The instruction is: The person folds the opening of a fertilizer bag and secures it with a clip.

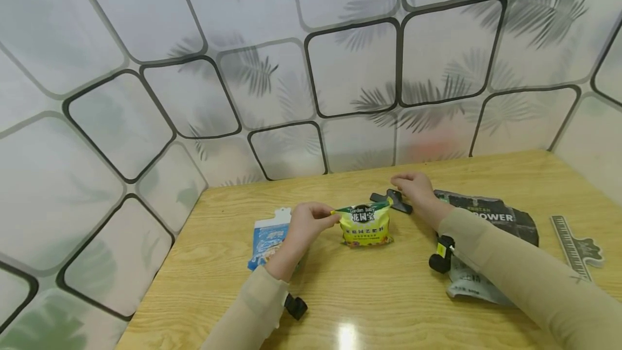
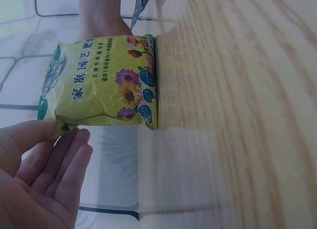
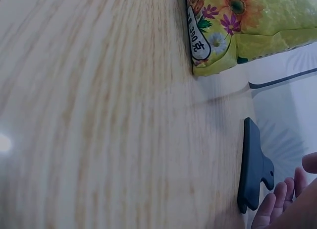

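Observation:
A yellow and green fertilizer bag (image 1: 365,231) stands upright on the wooden table. My left hand (image 1: 306,226) pinches its upper left corner between thumb and fingers, as the left wrist view also shows. Just behind the bag and to its right lies a black clip (image 1: 400,202), seen edge-on in the right wrist view. My right hand (image 1: 416,190) is beside this clip, its fingers loosely bent, with a gap between thumb and fingers in the right wrist view. Nothing shows in its grasp.
Left of the yellow bag lies a blue and white packet (image 1: 264,243) with a white clip (image 1: 282,215) at its top. A black and grey pouch (image 1: 525,227) lies under the right forearm. Farther right is a ridged pale clip (image 1: 580,247). A patterned wall borders the table.

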Action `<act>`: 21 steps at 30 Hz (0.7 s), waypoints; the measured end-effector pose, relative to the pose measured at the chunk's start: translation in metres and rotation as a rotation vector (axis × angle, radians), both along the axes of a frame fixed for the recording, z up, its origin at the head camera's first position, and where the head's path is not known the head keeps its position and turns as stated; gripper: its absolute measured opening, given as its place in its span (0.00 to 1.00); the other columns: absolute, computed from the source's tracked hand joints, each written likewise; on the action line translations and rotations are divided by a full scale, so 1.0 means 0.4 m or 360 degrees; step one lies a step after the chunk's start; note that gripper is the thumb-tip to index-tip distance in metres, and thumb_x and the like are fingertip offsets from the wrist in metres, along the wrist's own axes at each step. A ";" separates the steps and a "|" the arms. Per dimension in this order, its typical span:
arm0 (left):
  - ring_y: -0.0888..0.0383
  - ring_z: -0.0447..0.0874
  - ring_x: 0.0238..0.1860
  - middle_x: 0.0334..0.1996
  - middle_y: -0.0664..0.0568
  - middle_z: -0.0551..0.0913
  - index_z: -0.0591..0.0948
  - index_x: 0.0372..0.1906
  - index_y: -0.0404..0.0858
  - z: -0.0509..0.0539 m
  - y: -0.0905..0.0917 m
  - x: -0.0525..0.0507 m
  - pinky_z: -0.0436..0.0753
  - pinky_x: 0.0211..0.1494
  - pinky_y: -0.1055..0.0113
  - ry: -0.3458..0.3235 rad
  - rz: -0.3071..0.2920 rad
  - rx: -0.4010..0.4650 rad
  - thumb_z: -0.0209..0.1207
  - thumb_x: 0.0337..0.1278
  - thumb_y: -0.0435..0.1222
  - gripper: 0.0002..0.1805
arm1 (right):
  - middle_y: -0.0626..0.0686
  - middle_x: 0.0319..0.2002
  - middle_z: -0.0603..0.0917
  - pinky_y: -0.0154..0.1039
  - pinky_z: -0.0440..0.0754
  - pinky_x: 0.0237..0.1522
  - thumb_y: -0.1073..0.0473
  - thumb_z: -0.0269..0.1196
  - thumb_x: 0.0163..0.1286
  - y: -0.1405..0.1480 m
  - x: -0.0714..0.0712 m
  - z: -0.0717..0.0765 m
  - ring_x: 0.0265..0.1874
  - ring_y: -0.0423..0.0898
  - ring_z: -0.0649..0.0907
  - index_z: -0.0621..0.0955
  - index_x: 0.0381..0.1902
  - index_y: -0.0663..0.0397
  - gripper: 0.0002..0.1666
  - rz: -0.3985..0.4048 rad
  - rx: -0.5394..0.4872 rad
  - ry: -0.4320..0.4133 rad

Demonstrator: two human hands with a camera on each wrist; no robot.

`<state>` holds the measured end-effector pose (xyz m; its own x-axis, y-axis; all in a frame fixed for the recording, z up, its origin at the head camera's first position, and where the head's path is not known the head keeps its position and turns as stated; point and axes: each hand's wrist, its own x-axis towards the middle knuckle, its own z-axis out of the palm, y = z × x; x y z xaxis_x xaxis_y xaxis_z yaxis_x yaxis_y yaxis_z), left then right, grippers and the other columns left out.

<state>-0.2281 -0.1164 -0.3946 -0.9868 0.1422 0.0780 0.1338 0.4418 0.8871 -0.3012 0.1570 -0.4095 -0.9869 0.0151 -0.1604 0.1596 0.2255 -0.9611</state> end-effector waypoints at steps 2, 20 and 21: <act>0.53 0.91 0.42 0.40 0.42 0.93 0.92 0.43 0.34 0.000 0.000 0.000 0.92 0.49 0.58 -0.0004 0.0004 0.0000 0.71 0.67 0.36 0.08 | 0.71 0.76 0.67 0.62 0.74 0.76 0.55 0.53 0.85 0.001 0.000 -0.003 0.74 0.66 0.69 0.70 0.76 0.68 0.30 -0.0006 0.0003 -0.0006; 0.53 0.91 0.42 0.40 0.41 0.93 0.92 0.42 0.34 -0.002 0.000 0.001 0.92 0.51 0.56 -0.0006 -0.0005 0.0030 0.70 0.68 0.36 0.08 | 0.73 0.73 0.71 0.59 0.79 0.70 0.61 0.55 0.82 0.006 -0.006 -0.024 0.71 0.68 0.73 0.75 0.69 0.72 0.25 0.0045 0.0208 -0.0001; 0.54 0.91 0.42 0.41 0.41 0.93 0.92 0.43 0.34 -0.003 0.000 0.001 0.92 0.51 0.56 -0.0008 -0.0003 0.0031 0.70 0.68 0.36 0.08 | 0.73 0.72 0.72 0.59 0.80 0.69 0.61 0.56 0.82 0.005 -0.006 -0.026 0.70 0.68 0.74 0.76 0.69 0.72 0.24 0.0057 0.0234 0.0008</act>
<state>-0.2277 -0.1165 -0.3959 -0.9869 0.1426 0.0756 0.1300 0.4242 0.8962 -0.3038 0.1591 -0.4197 -0.9881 0.0031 -0.1539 0.1441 0.3691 -0.9181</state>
